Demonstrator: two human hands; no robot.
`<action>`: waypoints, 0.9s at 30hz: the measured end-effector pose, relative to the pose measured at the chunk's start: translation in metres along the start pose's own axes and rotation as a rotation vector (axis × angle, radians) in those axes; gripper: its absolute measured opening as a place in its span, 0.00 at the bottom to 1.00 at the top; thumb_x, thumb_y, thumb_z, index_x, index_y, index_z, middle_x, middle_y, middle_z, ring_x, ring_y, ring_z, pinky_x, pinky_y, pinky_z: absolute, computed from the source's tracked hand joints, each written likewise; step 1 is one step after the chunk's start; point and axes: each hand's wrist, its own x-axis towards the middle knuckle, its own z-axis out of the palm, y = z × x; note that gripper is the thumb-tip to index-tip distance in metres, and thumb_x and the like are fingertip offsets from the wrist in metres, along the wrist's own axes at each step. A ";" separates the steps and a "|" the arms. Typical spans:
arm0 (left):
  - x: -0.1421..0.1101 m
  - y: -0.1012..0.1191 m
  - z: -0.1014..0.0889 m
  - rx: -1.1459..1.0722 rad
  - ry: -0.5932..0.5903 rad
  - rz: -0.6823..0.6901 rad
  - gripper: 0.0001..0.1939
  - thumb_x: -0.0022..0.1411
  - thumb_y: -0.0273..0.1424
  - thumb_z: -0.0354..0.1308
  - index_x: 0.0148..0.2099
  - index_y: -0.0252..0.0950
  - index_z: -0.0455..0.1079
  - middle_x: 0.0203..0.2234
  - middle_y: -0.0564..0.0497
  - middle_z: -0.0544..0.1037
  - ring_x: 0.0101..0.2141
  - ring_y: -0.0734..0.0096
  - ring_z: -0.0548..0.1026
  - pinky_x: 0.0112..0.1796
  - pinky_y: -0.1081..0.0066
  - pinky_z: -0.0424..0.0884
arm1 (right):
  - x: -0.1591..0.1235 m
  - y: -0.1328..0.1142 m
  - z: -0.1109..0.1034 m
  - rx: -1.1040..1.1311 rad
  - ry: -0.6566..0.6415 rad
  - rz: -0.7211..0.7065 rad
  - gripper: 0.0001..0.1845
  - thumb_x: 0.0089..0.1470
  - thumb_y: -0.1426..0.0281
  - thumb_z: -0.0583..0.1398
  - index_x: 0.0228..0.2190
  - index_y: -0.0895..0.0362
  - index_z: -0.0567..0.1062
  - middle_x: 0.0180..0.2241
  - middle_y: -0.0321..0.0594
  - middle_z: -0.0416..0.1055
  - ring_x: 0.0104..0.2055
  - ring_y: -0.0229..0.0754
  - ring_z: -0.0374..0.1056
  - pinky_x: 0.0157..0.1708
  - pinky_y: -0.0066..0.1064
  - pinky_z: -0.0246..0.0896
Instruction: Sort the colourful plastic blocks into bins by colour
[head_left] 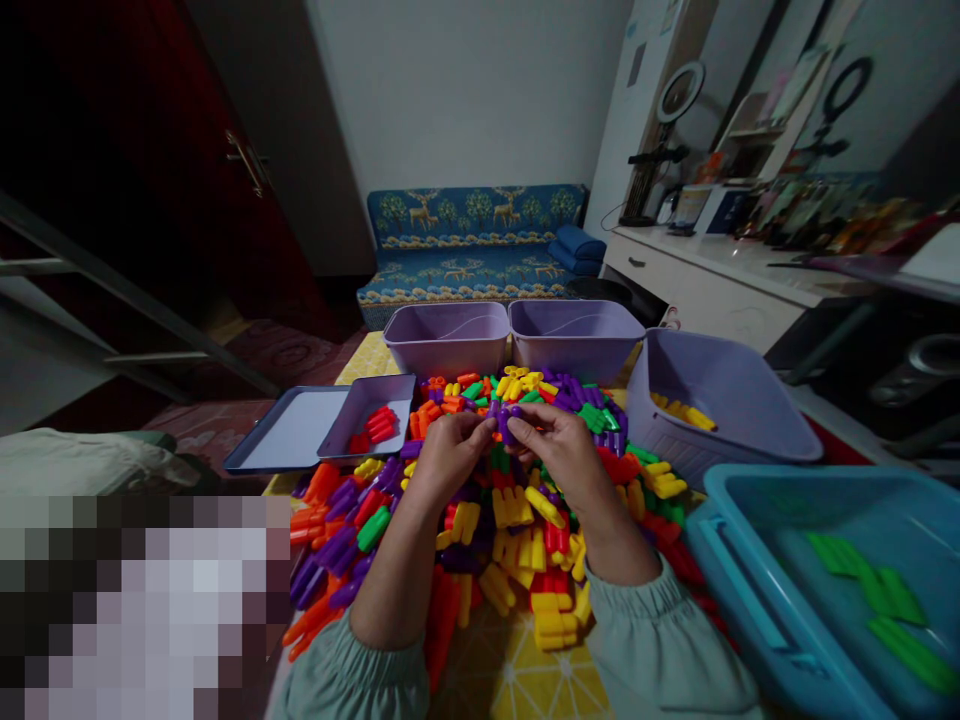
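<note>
Above the middle of a heap of plastic pieces, my left hand [459, 445] and my right hand [551, 437] come together on purple plastic pieces [504, 420]. The fingers of both hands are pinched on them; whether the pieces are joined is too small to tell. Below the hands lie yellow pieces [512, 507], several of them set side by side in rows. Loose purple pieces [337, 550], a green piece [373, 529] and orange pieces [304, 630] are spread to the left of my left forearm.
Two lilac bins [447, 352] stand behind the heap. A third lilac bin [675, 445] at right holds yellow pieces; a blue tub [750, 590] holds green ones. Red pieces lie in a shallow tray [409, 400] at left. A yellow patterned cloth [525, 665] covers the table.
</note>
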 end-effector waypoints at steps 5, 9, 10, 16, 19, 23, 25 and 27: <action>0.001 0.002 0.000 0.035 0.043 -0.005 0.20 0.58 0.45 0.59 0.32 0.31 0.77 0.21 0.49 0.77 0.25 0.68 0.74 0.25 0.75 0.67 | 0.002 0.000 0.006 0.016 0.026 -0.022 0.19 0.47 0.59 0.66 0.41 0.55 0.80 0.36 0.41 0.79 0.29 0.41 0.75 0.23 0.28 0.69; -0.002 0.004 -0.001 0.052 0.110 -0.002 0.21 0.60 0.43 0.57 0.43 0.30 0.78 0.31 0.45 0.82 0.28 0.66 0.77 0.27 0.74 0.70 | 0.015 -0.008 0.010 0.070 0.105 -0.072 0.20 0.45 0.59 0.67 0.40 0.56 0.80 0.34 0.39 0.78 0.30 0.40 0.74 0.21 0.25 0.67; -0.003 0.004 -0.001 0.049 0.120 0.002 0.21 0.60 0.43 0.57 0.44 0.31 0.77 0.33 0.44 0.82 0.28 0.66 0.78 0.28 0.73 0.71 | 0.020 -0.011 0.011 0.094 0.137 -0.075 0.21 0.44 0.58 0.67 0.40 0.56 0.80 0.33 0.39 0.78 0.29 0.39 0.73 0.21 0.24 0.65; 0.013 0.024 0.010 0.071 0.208 0.082 0.16 0.60 0.33 0.58 0.47 0.32 0.76 0.38 0.44 0.82 0.34 0.65 0.80 0.36 0.68 0.76 | 0.062 -0.031 0.008 0.368 0.433 -0.031 0.18 0.47 0.59 0.65 0.38 0.56 0.77 0.28 0.33 0.75 0.23 0.33 0.70 0.17 0.19 0.59; 0.047 0.047 0.021 0.274 0.257 0.178 0.16 0.58 0.24 0.56 0.48 0.32 0.76 0.41 0.44 0.82 0.39 0.65 0.79 0.44 0.67 0.74 | 0.096 -0.036 0.005 0.366 0.700 0.077 0.12 0.56 0.61 0.57 0.38 0.56 0.73 0.23 0.31 0.72 0.20 0.31 0.68 0.18 0.19 0.61; 0.100 0.068 0.035 0.634 0.145 0.252 0.21 0.58 0.21 0.51 0.53 0.32 0.74 0.49 0.42 0.78 0.49 0.59 0.76 0.50 0.65 0.70 | 0.143 -0.043 -0.006 0.223 0.736 0.049 0.11 0.58 0.66 0.53 0.37 0.57 0.72 0.22 0.30 0.70 0.20 0.30 0.67 0.18 0.19 0.60; 0.121 0.069 0.040 0.779 0.020 0.333 0.25 0.57 0.20 0.50 0.57 0.30 0.70 0.55 0.40 0.73 0.55 0.58 0.71 0.55 0.64 0.67 | 0.161 -0.045 -0.019 0.116 0.708 0.017 0.09 0.55 0.67 0.56 0.34 0.58 0.74 0.22 0.30 0.70 0.21 0.31 0.68 0.19 0.19 0.59; 0.135 0.065 0.044 0.836 -0.069 0.396 0.28 0.56 0.19 0.51 0.60 0.30 0.66 0.60 0.39 0.67 0.59 0.58 0.67 0.59 0.63 0.62 | 0.173 -0.047 -0.038 -0.007 0.665 -0.012 0.06 0.49 0.69 0.61 0.30 0.59 0.76 0.21 0.32 0.71 0.22 0.34 0.69 0.21 0.21 0.60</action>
